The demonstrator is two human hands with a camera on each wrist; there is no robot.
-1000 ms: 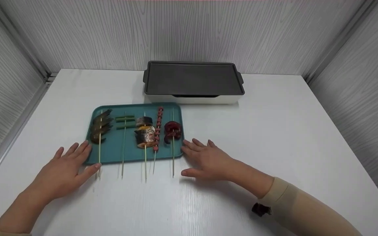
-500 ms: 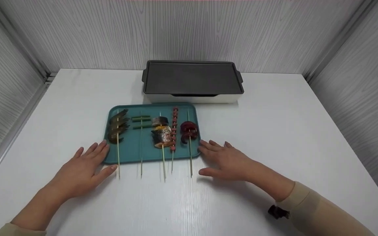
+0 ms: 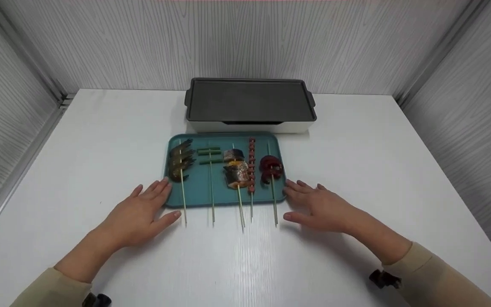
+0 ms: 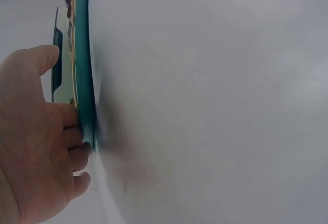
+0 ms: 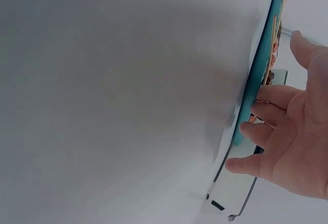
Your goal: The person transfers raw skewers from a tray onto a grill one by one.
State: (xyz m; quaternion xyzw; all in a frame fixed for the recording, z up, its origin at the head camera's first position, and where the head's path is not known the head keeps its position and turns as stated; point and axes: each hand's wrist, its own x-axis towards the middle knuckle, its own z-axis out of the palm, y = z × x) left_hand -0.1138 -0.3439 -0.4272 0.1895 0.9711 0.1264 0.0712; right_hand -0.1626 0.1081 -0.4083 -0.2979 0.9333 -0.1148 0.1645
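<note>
A teal tray (image 3: pixel 198 192) lies on the white table, bearing several skewers whose sticks jut over its front edge. From left to right these are a shrimp skewer (image 3: pixel 181 164), a green vegetable skewer (image 3: pixel 209 161), a fish skewer (image 3: pixel 237 174), a thin skewer of small pink pieces (image 3: pixel 251 166) and a dark red skewer (image 3: pixel 270 167). My left hand (image 3: pixel 139 215) touches the tray's left end with extended fingers, its thumb spread near the shrimp stick. At the opposite end, the fingertips of my right hand (image 3: pixel 322 209) meet the tray's right edge, fingers straight.
Behind the tray stands a white electric griddle (image 3: pixel 254 126) with a dark flat plate (image 3: pixel 249 100) on top. Its front is close to the tray's back rim. Grey wood-grain panels (image 3: pixel 245 40) enclose the white table (image 3: pixel 237 264) at the back and sides.
The tray with its skewers has slid to the right across the table, both hands travelling along at its ends. It now sits in front of the griddle. The griddle has stayed in place.
</note>
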